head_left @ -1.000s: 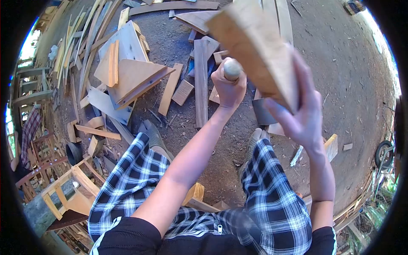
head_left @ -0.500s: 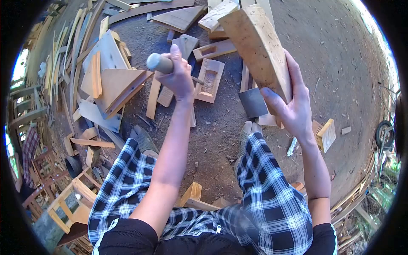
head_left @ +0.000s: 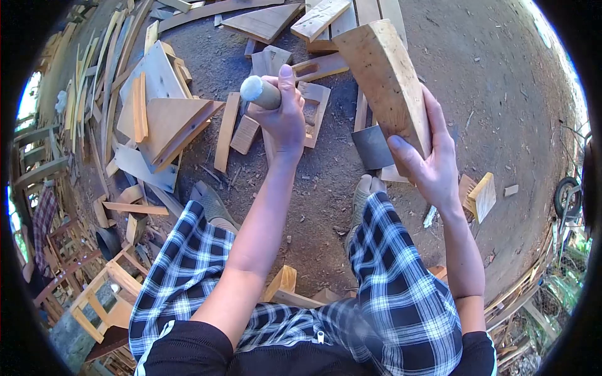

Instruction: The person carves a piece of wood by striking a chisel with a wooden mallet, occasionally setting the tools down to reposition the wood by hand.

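My left hand (head_left: pixel 282 122) is wrapped around the round handle of a chisel (head_left: pixel 262 93), whose whitish, battered butt faces up toward me. The chisel's blade is hidden behind the hand. Just beyond it lies a wooden piece with a cut recess (head_left: pixel 320 103), partly covered by my fist. My right hand (head_left: pixel 429 153) grips a thick, pitted wooden block (head_left: pixel 385 81) by its lower end, thumb on the near face and fingers behind the far side. The block is held tilted, raised above the ground to the right of the chisel.
Stacked boards (head_left: pixel 166 119) and thin strips (head_left: pixel 88 94) lie to the left. Beams (head_left: pixel 323 19) lie ahead. A dark square metal plate (head_left: pixel 373 147) is near my right foot (head_left: pixel 364 194). A cut offcut (head_left: pixel 481 197) sits at the right, and wooden frames (head_left: pixel 110 294) stand lower left.
My left hand has shifted to the right with the chisel, now covering more of the recessed piece. My right hand and the block have dropped slightly and moved a little right at the top.
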The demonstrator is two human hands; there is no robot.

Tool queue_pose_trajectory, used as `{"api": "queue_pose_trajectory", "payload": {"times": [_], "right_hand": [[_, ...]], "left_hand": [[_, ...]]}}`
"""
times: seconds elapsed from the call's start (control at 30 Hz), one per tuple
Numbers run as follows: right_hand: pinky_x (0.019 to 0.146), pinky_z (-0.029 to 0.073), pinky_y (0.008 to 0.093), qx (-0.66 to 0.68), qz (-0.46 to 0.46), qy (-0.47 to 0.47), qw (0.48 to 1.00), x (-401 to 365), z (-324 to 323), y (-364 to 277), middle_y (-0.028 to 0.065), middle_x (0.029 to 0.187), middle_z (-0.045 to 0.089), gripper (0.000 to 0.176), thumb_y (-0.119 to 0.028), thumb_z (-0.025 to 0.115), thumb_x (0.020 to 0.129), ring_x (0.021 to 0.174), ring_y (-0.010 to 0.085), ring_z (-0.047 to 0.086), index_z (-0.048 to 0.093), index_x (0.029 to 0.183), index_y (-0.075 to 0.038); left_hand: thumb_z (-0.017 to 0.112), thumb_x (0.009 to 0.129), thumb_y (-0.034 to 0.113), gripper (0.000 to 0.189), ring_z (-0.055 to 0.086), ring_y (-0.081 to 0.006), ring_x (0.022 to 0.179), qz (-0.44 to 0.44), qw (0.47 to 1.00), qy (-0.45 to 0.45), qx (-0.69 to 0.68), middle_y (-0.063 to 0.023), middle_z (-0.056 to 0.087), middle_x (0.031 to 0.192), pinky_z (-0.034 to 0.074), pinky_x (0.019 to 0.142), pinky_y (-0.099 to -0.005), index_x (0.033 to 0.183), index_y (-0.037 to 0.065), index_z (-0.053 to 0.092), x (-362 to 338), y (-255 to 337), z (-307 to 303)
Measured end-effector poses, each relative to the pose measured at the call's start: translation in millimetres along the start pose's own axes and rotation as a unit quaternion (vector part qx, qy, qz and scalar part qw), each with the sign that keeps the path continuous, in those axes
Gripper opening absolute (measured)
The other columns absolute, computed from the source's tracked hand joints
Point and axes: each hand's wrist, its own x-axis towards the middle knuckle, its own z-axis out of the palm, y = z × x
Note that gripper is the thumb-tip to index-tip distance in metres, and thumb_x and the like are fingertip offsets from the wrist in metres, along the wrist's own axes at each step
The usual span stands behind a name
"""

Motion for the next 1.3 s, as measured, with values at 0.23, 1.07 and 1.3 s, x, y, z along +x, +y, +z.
{"api": "queue_pose_trajectory", "payload": {"times": [0.23,1.07,1.3], "right_hand": [[0.096,0.043,0.0412,0.039,-0.067,0.037,0.996,6.6,-5.6,-40.5,0.019,0.128,0.05,0.085,-0.036,0.068,0.071,0.116,0.0289,0.052,0.034,0.143,-0.005],[0.09,0.05,0.0424,-0.03,-0.086,0.036,0.995,2.9,-3.1,0.3,0.0225,0.115,0.061,0.08,-0.038,0.068,0.077,0.102,0.0325,0.063,0.034,0.142,-0.008],[0.092,0.048,0.0438,0.012,-0.045,0.035,0.998,1.1,1.9,0.3,0.0217,0.119,0.059,0.081,-0.041,0.068,0.076,0.105,0.0308,0.062,0.034,0.142,-0.009]], "left_hand": [[0.067,0.088,0.016,0.027,0.046,-0.0042,0.046,0.014,0.998,0.002,0.062,0.0025,0.05,0.056,0.034,0.042,-0.0207,0.07,0.008,0.049,-7.9,-0.4,4.8],[0.063,0.091,0.017,0.035,0.028,-0.0018,0.038,-0.012,0.996,0.089,-0.006,0.0068,0.038,0.051,0.027,0.036,-0.0211,0.065,0.016,0.039,22.2,13.2,-13.4],[0.063,0.091,0.019,0.035,0.03,-0.0016,0.038,-0.029,0.998,0.045,-0.038,0.0073,0.035,0.049,0.025,0.036,-0.0208,0.066,0.015,0.039,8.0,7.5,-5.5]]}}
